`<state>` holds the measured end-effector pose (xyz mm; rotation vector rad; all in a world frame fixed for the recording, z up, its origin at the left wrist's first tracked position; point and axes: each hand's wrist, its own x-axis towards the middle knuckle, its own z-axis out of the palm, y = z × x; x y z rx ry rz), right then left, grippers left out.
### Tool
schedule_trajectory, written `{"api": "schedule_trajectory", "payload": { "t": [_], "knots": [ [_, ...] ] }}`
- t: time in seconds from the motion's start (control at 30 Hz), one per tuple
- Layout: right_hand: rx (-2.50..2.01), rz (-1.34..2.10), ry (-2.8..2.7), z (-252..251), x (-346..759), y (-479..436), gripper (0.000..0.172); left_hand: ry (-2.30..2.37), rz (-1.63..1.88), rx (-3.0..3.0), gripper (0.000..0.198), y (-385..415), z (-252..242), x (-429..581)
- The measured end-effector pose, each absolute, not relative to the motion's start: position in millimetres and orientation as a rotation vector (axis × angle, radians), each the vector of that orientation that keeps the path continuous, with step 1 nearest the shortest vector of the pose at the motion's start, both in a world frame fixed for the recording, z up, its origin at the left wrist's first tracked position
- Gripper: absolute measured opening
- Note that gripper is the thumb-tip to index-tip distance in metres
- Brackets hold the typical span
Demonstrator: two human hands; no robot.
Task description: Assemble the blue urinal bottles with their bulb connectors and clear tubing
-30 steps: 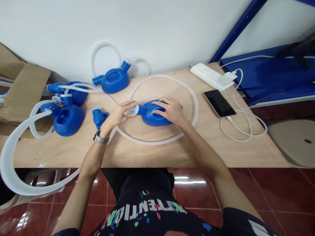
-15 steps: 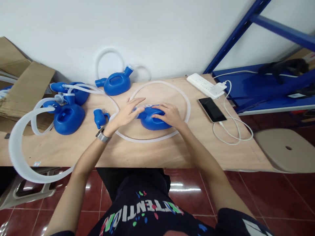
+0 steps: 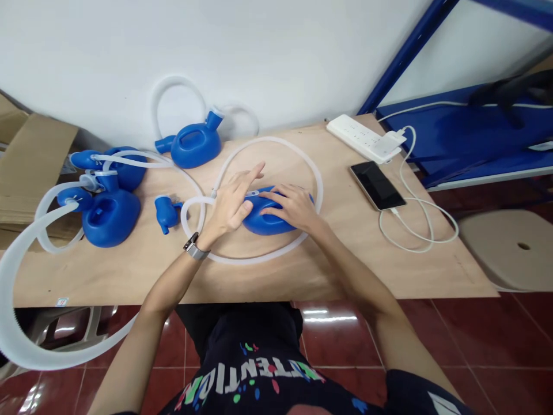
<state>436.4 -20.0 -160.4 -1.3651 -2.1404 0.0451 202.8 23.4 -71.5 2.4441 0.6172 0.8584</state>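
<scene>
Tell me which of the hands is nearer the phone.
Right: the right hand, on the blue bottle, is left of the phone; the left hand is farther, at the bottle's left end.

A pale wooden table (image 3: pixel 432 276) carries rounded blue plastic bottles (image 3: pixel 274 226), a looped whitish plastic tube (image 3: pixel 319 181), a small blue plastic fitting (image 3: pixel 166 214), a white power strip (image 3: pixel 360 138), a black-screened rectangular phone (image 3: pixel 377 184) and white cable (image 3: pixel 457 228).

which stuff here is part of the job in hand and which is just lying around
Likely part of the job:
blue bottle under the right hand, with the left hand at its left end
pale tube looped around it
small blue spouted part
other blue bottles

Probably just lying about:
phone
white cable
power strip
beige stool
</scene>
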Motion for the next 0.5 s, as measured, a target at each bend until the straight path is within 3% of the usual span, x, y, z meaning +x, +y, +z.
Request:
{"api": "schedule_trajectory", "payload": {
  "t": [0.3, 0.5],
  "knots": [
    [-1.370, 0.018, -2.093, -167.4, 439.3, -22.8, 0.055, 0.695, 0.953, 2.403, 0.099, 14.7, -79.1, 202.3],
    [-1.389, -0.010, -2.074, -166.0, 438.7, -21.6, 0.053, 1.220, 1.325, 2.201, 0.061, -22.4, -142.2, 180.1]
  ]
}}
